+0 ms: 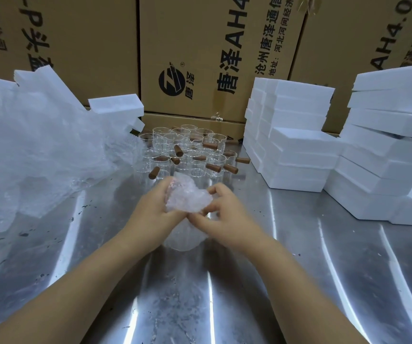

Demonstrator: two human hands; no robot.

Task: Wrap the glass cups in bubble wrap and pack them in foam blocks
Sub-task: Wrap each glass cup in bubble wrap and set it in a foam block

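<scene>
One bubble-wrap bundle (188, 198), crumpled, with a hint of brown at its left edge. Sits gripped from both sides: left hand (155, 207) curled round its left, right hand (221, 209) pinching its lower right edge, fingers bent close. Just behind the bundle, glass cups (187, 150) with brown handles, too crowded to count. Left of it, one bubble wrap heap (38, 150); right of it, two stacks of foam blocks (296, 135); beneath it, steel table (224, 294).
</scene>
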